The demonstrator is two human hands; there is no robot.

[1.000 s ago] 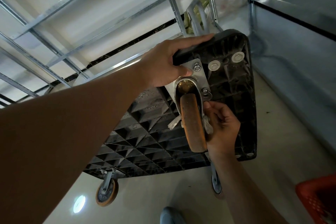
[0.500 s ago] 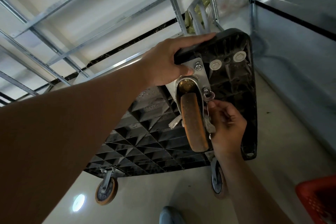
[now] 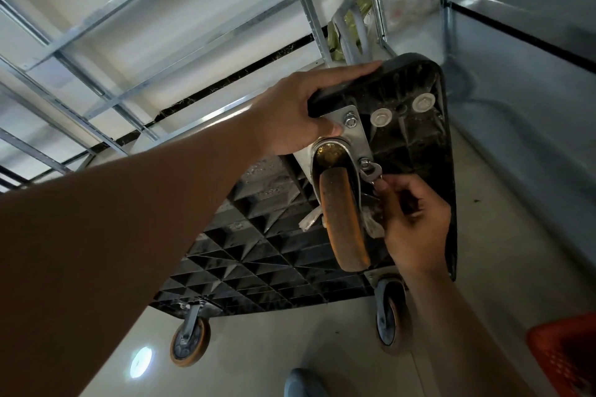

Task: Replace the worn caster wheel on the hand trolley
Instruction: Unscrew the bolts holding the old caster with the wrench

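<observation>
Pale floor [image 3: 503,235] and bare metal shelving frames [image 3: 96,19] surround the work area, with an orange crate [image 3: 567,354] at the lower right. We have the hand trolley [image 3: 416,151] tipped on edge, its black ribbed underside facing us.

Our left hand [image 3: 296,113] grips the trolley's upper corner: fingers curled over the deck edge, thumb pressed on the caster's mounting plate [image 3: 353,129]. The worn caster wheel [image 3: 345,222] (orange tread, scuffed and dirty) sits at that upper corner, bolted through the plate and standing out from the deck.

Our right hand [image 3: 416,229] lies just beside the wheel, fingers curled round the handle of a small wrench [image 3: 371,172]. The wrench head is seated on the lower nut [image 3: 365,164] of the plate. The upper nut [image 3: 350,121] is in place, near the left thumb.

Two further casters [image 3: 190,342] [image 3: 392,319] are mounted along the deck's lower edge, resting near the floor.
</observation>
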